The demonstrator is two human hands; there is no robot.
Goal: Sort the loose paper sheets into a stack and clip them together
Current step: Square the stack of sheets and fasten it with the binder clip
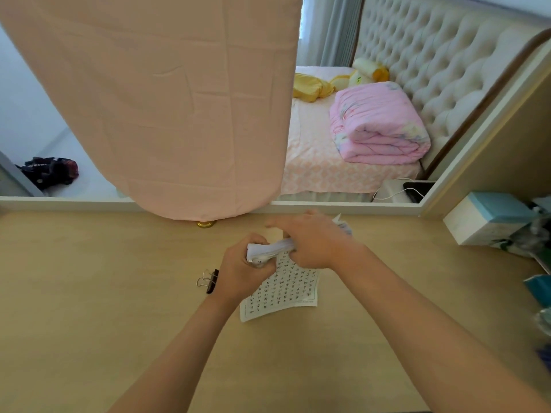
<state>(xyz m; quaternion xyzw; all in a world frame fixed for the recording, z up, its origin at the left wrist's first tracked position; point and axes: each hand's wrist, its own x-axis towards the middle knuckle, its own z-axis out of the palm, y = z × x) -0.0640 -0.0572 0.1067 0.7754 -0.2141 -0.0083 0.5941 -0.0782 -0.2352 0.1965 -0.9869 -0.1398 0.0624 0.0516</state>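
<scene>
A bundle of white paper sheets is held just above the wooden desk. My left hand grips its left end with curled fingers. My right hand holds its right part from above, and a printed corner of paper sticks out past that hand. One sheet with rows of printed characters lies flat on the desk below both hands. A black binder clip with silver handles lies on the desk just left of my left wrist.
A pink cloth hangs over the desk's back edge, with a gold base under it. A white and teal box and other items crowd the desk's right edge. Behind the desk are a bed and a folded pink quilt.
</scene>
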